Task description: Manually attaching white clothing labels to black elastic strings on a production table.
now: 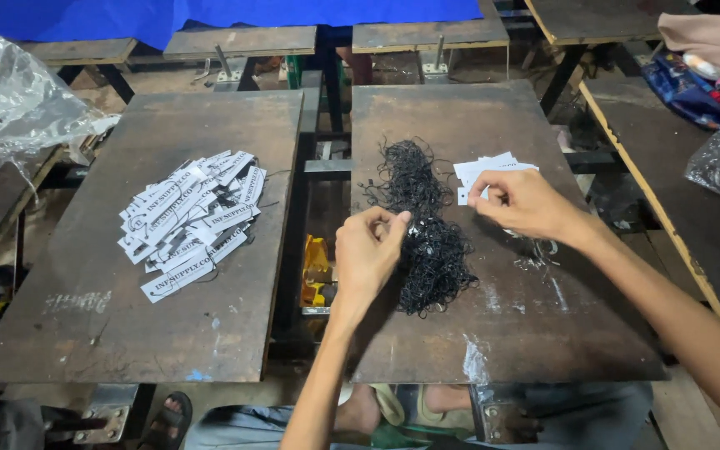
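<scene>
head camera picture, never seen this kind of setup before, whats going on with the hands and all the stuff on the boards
This is one picture from a camera worn on a person's head, looking down at their own two bare hands; there is no machine. The left hand pinches something small at the edge of a tangled pile of black string loops. The right hand grips a white paper tag from a small stack of blank tags. Both lie on the right-hand dark wooden board. The left-hand board carries a heap of printed tags, seemingly already strung. Crumpled clear plastic sits at far left.
</scene>
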